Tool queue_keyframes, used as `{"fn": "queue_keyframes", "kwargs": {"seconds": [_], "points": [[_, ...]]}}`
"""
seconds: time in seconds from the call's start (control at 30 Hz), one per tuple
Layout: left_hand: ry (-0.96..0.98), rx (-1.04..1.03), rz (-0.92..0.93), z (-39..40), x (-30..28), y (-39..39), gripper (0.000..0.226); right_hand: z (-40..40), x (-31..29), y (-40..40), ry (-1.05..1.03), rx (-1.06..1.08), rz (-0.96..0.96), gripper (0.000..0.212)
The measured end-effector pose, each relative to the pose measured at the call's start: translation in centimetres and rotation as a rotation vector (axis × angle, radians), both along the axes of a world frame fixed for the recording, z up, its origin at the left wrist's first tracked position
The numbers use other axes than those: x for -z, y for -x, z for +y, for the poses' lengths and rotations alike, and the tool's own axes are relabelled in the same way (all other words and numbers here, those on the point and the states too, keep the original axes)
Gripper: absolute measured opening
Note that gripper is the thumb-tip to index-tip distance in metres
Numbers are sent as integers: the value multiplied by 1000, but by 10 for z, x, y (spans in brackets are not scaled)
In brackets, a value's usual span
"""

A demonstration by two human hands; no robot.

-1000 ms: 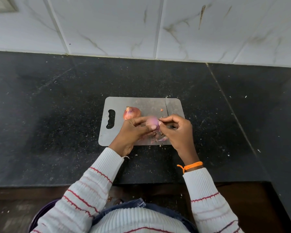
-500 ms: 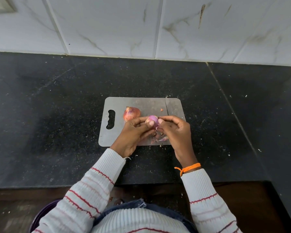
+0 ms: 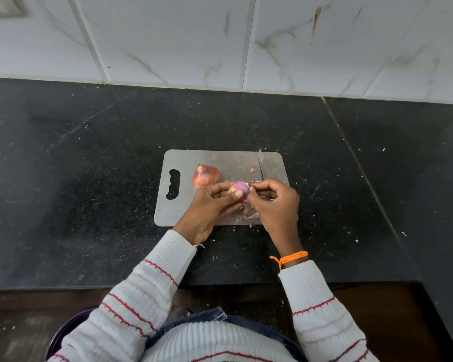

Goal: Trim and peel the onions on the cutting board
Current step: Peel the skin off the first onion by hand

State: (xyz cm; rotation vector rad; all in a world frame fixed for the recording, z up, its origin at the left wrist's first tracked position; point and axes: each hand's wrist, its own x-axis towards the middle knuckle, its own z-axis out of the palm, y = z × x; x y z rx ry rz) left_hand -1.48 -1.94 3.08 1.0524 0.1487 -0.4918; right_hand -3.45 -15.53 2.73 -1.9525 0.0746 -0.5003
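Note:
A grey cutting board [image 3: 183,212] lies on the black counter. An unpeeled reddish onion [image 3: 205,175] rests on its upper middle. Just above the board my left hand [image 3: 209,207] holds a small, partly peeled purple onion [image 3: 239,188] between thumb and fingers. My right hand [image 3: 273,202] is at the onion's right side, its fingertips pinching a bit of skin there. Loose onion peels [image 3: 247,215] lie on the board under my hands. A knife blade [image 3: 260,167] lies on the board's right part; its handle is hidden behind my right hand.
The black stone counter [image 3: 89,192] carries small skin flakes around the board. A white tiled wall [image 3: 220,40] stands behind it. A dark purple bin rim [image 3: 63,333] shows low left, below the counter edge.
The onion has been turned in my left hand and more purple flesh shows. My right hand's fingers shifted up along its right side; both hands moved slightly.

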Motion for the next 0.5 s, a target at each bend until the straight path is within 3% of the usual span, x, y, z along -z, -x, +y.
{"fn": "queue_keyframes", "kwargs": {"seconds": [0.3, 0.5], "points": [[21, -41, 22, 3, 2, -3, 25, 1, 4, 0, -321, -38, 162, 8], [-30, -34, -15, 1, 0, 0, 29, 4, 2, 1, -189, 3, 143, 9]]}}
